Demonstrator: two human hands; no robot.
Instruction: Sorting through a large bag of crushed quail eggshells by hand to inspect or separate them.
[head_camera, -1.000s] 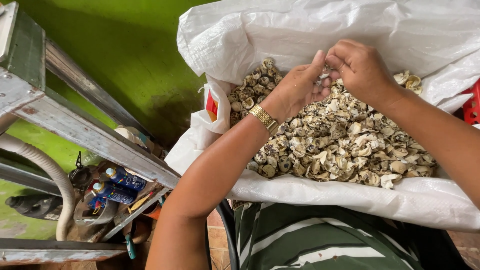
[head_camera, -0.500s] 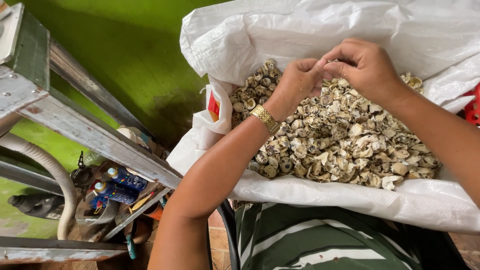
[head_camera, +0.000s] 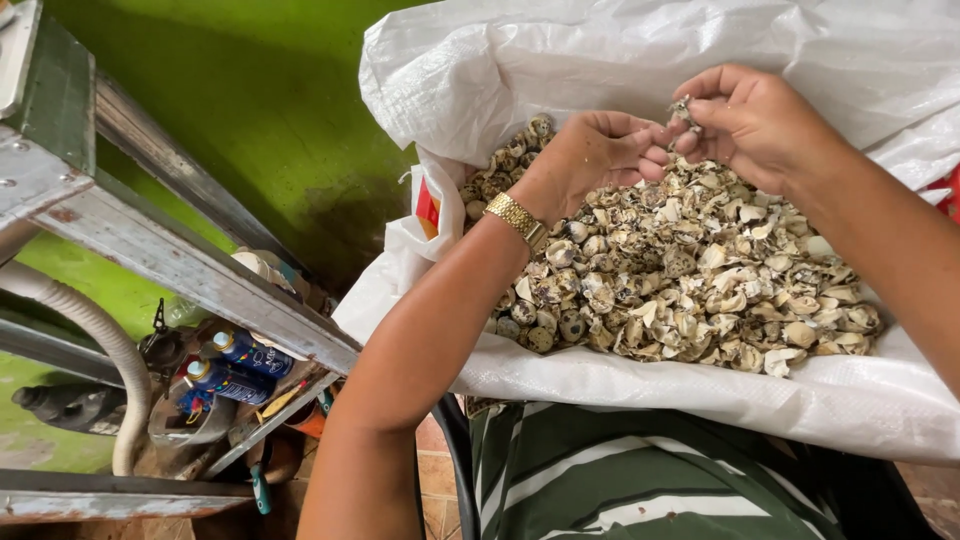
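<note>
A: Item one, at nine o'clock?

B: A grey metal frame (head_camera: 170, 255) is slanting across; below it, at seven o'clock, two blue spray cans (head_camera: 240, 365) are lying among tools beside a pale hose (head_camera: 95, 345).

A: Centre?

B: The left hand (head_camera: 595, 150), a gold watch (head_camera: 515, 217) on its wrist, is curling its fingers loosely closed; whether they are holding anything, I cannot tell. It is hovering just above the heap, having lifted off it since a second ago.

A: One o'clock?

B: The right hand (head_camera: 760, 120) is pinching a small speckled shell piece (head_camera: 683, 108) at its fingertips, now raised clear of the pile.

A: And the stock?

B: Speckled eggshells (head_camera: 690, 280) are lying heaped in the open white sack (head_camera: 640, 60), from centre to three o'clock, resting over a striped green garment (head_camera: 640, 480) at six o'clock.
</note>
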